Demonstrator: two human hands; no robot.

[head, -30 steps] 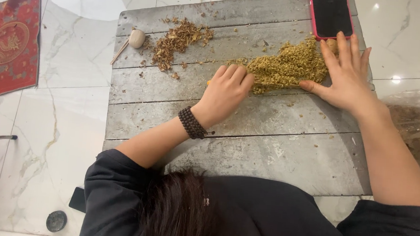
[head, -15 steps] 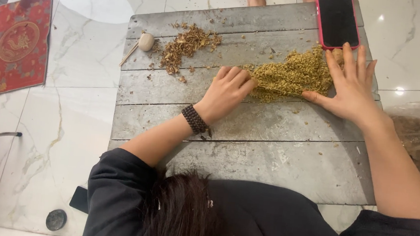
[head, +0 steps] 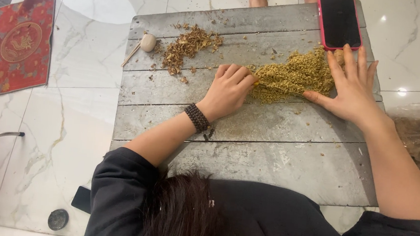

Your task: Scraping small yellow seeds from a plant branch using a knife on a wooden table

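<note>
A: Where are the hands?
B: The left hand [head: 229, 88], fingers curled, and the right hand [head: 352, 87], flat and spread, flank a yellow-green herb pile [head: 294, 76] on the grey plank table [head: 268, 148].
A: Holding anything?
B: Cannot tell for the left hand; the right grasps nothing.

The table [head: 247, 151] is made of grey, weathered wooden planks, matt and rough, with open seams between the boards, and it stands on a glossy polished marble floor [head: 68, 121] that throws back white glare. On the planks lie a loose, crumbly heap of dry yellow-green plant bits [head: 294, 77] and a smaller pile of brown, flaky, husk-like scraps [head: 188, 48], both dull and coarse, beside a phone [head: 340, 19] with a smooth, shiny black glass face in a pink plastic case. The left hand [head: 228, 90] wears a bracelet [head: 197, 118] of dark matt beads, and a red woven mat [head: 16, 45] on the floor looks soft and unshiny.
</note>
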